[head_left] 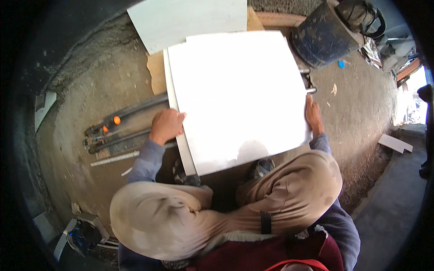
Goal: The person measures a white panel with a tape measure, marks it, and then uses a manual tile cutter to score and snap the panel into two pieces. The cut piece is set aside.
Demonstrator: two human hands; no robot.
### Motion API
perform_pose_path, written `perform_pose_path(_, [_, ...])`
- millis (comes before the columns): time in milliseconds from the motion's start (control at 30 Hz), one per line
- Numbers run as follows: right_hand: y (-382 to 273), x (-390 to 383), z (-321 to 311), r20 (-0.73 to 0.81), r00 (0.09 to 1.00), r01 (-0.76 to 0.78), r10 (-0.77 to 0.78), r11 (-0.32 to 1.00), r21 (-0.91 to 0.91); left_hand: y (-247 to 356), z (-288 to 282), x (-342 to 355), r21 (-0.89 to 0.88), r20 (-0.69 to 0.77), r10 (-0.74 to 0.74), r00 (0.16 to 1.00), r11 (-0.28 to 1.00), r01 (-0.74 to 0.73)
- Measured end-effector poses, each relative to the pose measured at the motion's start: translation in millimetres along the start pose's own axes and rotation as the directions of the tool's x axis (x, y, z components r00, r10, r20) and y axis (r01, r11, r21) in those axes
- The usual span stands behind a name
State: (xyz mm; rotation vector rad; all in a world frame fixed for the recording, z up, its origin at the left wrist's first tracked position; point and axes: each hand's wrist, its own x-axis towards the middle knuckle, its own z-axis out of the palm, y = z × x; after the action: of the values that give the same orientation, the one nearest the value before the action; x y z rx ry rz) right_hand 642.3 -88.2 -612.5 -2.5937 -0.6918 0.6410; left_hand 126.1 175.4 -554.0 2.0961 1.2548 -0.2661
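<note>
A large, glossy white tile (239, 90) lies in front of my knees. A second white panel shows underneath as a narrow strip (177, 140) along its left side. My left hand (167, 125) is closed at the left edges, its fingertips on the top tile's border. My right hand (313, 113) grips the opposite edge, with fingers pointing away from me and partly hidden behind it. Beneath the tile lies a manual tile cutter (131, 108) with dark rails and orange knobs. Its middle is covered, and a metal end (311, 90) sticks out on the right.
Another white panel (194, 20) lies at the back, over brown cardboard (157, 74). A dark, dirty bucket (323, 38) stands at back right, near a blue cap (341, 64). White offcuts lie right (395, 143) and far left (45, 108). A pale strip (115, 159) rests beside the cutter.
</note>
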Motion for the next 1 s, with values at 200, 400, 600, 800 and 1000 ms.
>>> perform_pose_path(200, [-3.4,2.5,6.8,-0.127,0.987,0.115,-0.101,0.988,0.106,-4.7,1.7,-4.9,0.154,-0.130,0.161,0.978,0.978,-0.140])
perform_pose_path(400, [-12.3,-4.2,4.2,-0.096,0.995,0.004,-0.006,1.000,-0.020,4.2,0.4,-4.6,-0.148,-0.047,-0.060,0.997,0.988,0.053])
perform_pose_path(600, [-21.7,-19.0,-6.2,-0.042,0.998,0.048,-0.043,0.991,0.129,-19.6,14.3,-7.4,-0.218,-0.477,-0.009,0.879,0.970,-0.108])
perform_pose_path(800, [-10.5,-11.8,-12.9,0.021,0.998,0.056,-0.062,0.977,0.206,-52.0,62.5,-35.2,-0.485,-0.381,-0.239,0.893,0.874,0.027])
perform_pose_path(1000, [23.5,-8.9,-35.8,0.180,0.984,-0.095,0.005,0.864,0.494,-66.1,84.8,-61.6,-0.721,0.152,-0.223,0.963,0.642,0.262])
